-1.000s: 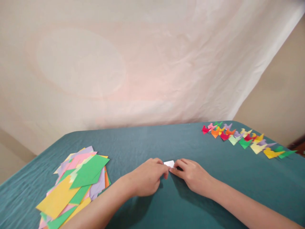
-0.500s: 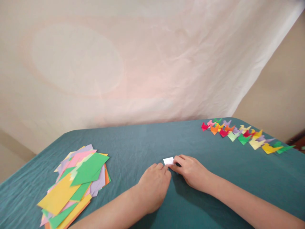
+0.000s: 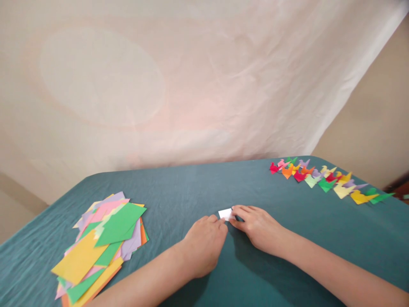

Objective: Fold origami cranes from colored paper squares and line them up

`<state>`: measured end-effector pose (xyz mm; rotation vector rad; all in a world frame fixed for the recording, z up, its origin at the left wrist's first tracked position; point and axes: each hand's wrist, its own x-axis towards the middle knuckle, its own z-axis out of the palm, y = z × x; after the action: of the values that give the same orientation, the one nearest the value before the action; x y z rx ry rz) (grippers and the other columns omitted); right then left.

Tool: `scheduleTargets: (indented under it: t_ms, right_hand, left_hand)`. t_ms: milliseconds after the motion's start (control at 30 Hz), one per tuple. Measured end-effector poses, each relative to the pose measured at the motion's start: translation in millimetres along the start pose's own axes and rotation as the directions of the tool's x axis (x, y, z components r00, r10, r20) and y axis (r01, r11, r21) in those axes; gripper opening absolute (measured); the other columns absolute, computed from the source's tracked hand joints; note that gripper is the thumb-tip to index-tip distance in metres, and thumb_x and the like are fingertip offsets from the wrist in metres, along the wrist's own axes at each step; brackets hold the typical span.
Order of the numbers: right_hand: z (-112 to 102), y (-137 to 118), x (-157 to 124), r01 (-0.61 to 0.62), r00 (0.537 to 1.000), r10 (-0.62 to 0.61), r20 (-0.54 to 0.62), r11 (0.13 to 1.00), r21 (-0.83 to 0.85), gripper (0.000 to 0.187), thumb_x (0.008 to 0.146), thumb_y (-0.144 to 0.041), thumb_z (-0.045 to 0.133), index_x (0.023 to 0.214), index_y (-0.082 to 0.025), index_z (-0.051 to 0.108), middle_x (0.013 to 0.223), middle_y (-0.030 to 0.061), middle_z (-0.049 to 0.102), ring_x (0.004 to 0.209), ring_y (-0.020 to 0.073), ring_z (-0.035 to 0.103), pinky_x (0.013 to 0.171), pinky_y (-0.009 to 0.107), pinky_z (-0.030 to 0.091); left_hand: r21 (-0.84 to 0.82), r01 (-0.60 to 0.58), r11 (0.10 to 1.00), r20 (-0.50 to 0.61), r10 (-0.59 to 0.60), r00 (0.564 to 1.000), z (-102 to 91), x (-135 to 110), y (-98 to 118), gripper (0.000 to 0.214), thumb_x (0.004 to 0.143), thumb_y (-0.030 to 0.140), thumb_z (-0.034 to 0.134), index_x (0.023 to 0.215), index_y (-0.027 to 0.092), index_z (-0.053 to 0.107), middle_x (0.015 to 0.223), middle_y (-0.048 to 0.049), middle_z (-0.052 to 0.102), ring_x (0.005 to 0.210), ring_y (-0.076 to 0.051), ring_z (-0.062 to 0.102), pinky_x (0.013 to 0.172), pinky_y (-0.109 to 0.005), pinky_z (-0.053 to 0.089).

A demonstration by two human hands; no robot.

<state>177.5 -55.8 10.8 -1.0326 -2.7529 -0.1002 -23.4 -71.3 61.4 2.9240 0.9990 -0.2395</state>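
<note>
A small white folded paper (image 3: 225, 213) lies flat on the teal tablecloth (image 3: 179, 192) near the middle of the table. My right hand (image 3: 257, 228) rests knuckles up with its fingertips pressed down on the paper's right part. My left hand (image 3: 204, 243) lies beside it, fingers curled, fingertips touching the paper's near left edge. Both hands hold the paper against the cloth.
A loose pile of coloured paper sheets (image 3: 102, 238), green, yellow, pink, lilac and orange, lies at the left. A row of several small folded paper figures (image 3: 326, 181) in mixed colours runs along the far right. A pale cloth backdrop (image 3: 179, 85) hangs behind the table.
My left hand has drawn back toward me and slightly down from the paper's top, so more of the white paper shows. My right hand has stayed on it.
</note>
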Motion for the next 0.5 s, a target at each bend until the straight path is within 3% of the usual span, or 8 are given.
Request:
scheduleTargets:
  t_ms: [200, 500]
  right_hand:
    - [-1.6, 4.8, -4.3, 0.014, 1.0, -0.014, 0.018, 1.0, -0.003, 0.026, 0.084, -0.01, 0.045, 0.102, -0.017, 0.063, 0.105, 0.01, 0.059, 0.11, 0.0235, 0.048, 0.087, 0.037, 0.042]
    - [-7.0, 5.3, -4.0, 0.004, 0.998, -0.006, 0.061, 1.0, 0.02, 0.026, 0.086, -0.011, 0.043, 0.101, -0.016, 0.063, 0.108, 0.0113, 0.058, 0.107, 0.0231, 0.05, 0.087, 0.037, 0.043]
  left_hand:
    - [-0.041, -0.01, 0.999, 0.008, 0.011, 1.0, -4.1, -0.1, -3.4, 0.024, 0.072, 0.006, 0.046, 0.094, 0.012, 0.055, 0.102, -0.0124, 0.06, 0.088, -0.022, 0.055, 0.081, -0.034, 0.046]
    - [-0.156, 0.008, 0.988, 0.023, -0.004, 1.0, -12.6, 1.3, -13.6, 0.023, 0.071, 0.003, 0.043, 0.085, 0.016, 0.056, 0.078, -0.0067, 0.062, 0.076, -0.02, 0.057, 0.066, -0.026, 0.045]
